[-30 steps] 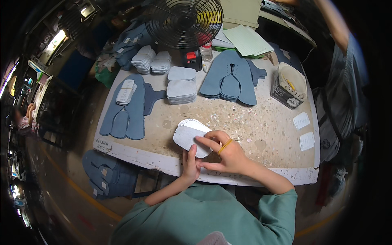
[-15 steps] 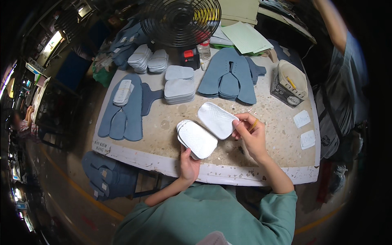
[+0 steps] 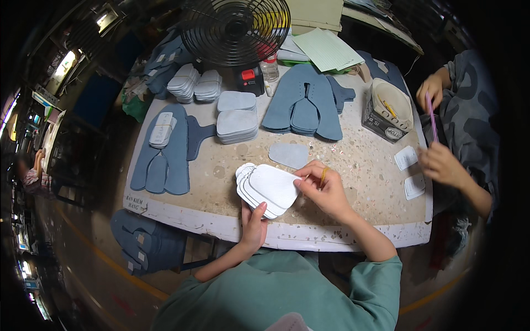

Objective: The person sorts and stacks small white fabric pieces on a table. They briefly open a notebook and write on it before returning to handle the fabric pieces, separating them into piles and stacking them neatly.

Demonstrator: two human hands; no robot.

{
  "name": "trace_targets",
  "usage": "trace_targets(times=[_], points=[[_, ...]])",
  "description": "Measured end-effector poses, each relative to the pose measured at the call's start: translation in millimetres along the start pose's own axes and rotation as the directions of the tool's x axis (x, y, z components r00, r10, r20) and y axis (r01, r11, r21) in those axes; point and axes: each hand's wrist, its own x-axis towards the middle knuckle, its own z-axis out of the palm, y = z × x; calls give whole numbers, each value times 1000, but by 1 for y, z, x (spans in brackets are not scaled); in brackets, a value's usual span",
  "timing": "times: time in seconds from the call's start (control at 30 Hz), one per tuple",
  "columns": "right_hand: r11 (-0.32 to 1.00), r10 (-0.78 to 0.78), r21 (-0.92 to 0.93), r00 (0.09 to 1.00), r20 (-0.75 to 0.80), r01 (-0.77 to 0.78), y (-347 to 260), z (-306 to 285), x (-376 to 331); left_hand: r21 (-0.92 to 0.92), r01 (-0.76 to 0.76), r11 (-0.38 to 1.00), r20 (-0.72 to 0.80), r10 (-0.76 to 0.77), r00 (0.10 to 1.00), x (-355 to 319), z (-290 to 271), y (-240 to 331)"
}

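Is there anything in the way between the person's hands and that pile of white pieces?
No, nothing is. The left hand already holds the stack of white pieces from underneath at the table edge, and the right hand touches the top piece with its fingers.

Bare hands, teal-green top

The person wears a teal-green top of plain, soft-looking cloth, which fills the lower middle of the head view across chest and shoulders. Its sleeves are short and loose, ending near the elbows, so both forearms are uncovered down to the wrists. The left hand (image 3: 255, 227) and the right hand (image 3: 326, 190) are bare, without gloves. No watch, bracelet or strap shows on either wrist. The cloth carries no visible pattern.
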Motion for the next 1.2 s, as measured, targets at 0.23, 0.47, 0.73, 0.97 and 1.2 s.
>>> trace_targets(times=[0.23, 0.47, 0.73, 0.97, 1.2], points=[[829, -484, -458, 823, -299, 321, 1, -12, 8, -95, 50, 994, -21, -53, 998, 1, -5, -1], [972, -121, -205, 993, -6, 118, 5, 5, 4, 44, -5, 999, 31, 3, 1000, 1, -1, 2], [929, -345, -263, 868, -357, 261, -1, -6, 6, -65, 43, 997, -6, -43, 999, 0, -4, 1], [960, -140, -240, 990, 28, 143, 6, 6, 3, -6, -6, 1000, 14, 6, 1000, 2, -6, -2], [940, -299, -248, 915, -271, 234, -3, -3, 0, -161, -8, 987, -38, 2, 999, 1, -6, -6]])
